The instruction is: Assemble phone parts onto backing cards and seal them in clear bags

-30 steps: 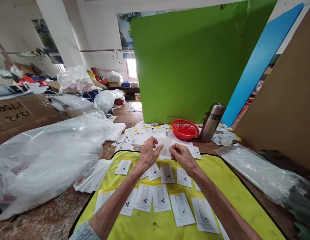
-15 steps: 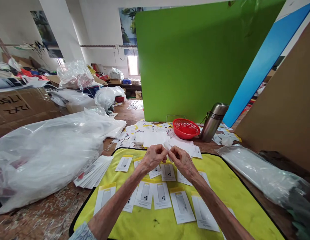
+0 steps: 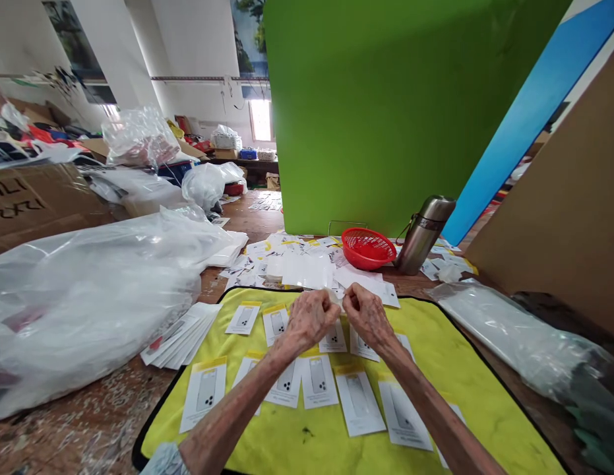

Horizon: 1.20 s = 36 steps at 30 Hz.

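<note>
My left hand point(image 3: 310, 319) and my right hand point(image 3: 367, 314) are close together above the far part of a yellow mat point(image 3: 465, 396), both pinching a small clear film piece point(image 3: 336, 296) that is mostly hidden between the fingertips. Under and around the hands lie several white packets with yellow tops point(image 3: 353, 402), each showing a phone-back picture, set out in two rows on the mat.
A pile of loose white sheets point(image 3: 307, 267) lies beyond the mat. A red basket point(image 3: 368, 248) and a steel flask point(image 3: 424, 233) stand before a green board point(image 3: 386, 119). A big clear plastic bag point(image 3: 89, 290) fills the left; a packet stack point(image 3: 181, 335) lies beside it. A brown board point(image 3: 568, 218) stands at right.
The hands have come closer together and lower toward the mat. The white sheet held up flat a second ago is now bunched small and mostly hidden between the fingers.
</note>
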{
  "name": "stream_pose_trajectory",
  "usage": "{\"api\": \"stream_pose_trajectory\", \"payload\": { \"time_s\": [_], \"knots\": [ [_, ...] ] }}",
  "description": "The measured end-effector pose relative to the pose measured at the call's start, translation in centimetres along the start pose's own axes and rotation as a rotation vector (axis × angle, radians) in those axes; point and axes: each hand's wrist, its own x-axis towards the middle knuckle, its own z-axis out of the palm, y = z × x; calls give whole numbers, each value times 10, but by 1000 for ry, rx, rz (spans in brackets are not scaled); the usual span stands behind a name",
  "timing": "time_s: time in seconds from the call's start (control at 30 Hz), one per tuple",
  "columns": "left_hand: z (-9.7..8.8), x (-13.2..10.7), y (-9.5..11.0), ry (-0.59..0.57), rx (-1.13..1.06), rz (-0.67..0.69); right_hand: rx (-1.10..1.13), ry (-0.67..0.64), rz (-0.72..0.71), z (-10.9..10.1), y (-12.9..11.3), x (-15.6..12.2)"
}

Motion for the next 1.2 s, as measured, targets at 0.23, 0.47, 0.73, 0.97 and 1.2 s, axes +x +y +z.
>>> {"api": "stream_pose_trajectory", "payload": {
  "time_s": [0.23, 0.47, 0.73, 0.97, 1.2],
  "knots": [
    [-17, 27, -15, -97, -199, -43, 316, -61, 205, -16, 17, 17],
    [-6, 75, -42, 61, 182, -144, 471, 16, 445, -36, 48, 45],
    [23, 95, -64, 38, 342, -68, 289, 94, 569, -43, 59, 43],
    [15, 94, -57, 56, 363, -56, -125, 269, 215, -50, 41, 25],
    [-11, 68, -29, 130, 325, -14, 74, -7, 103, -10, 9, 20]
  ]
}}
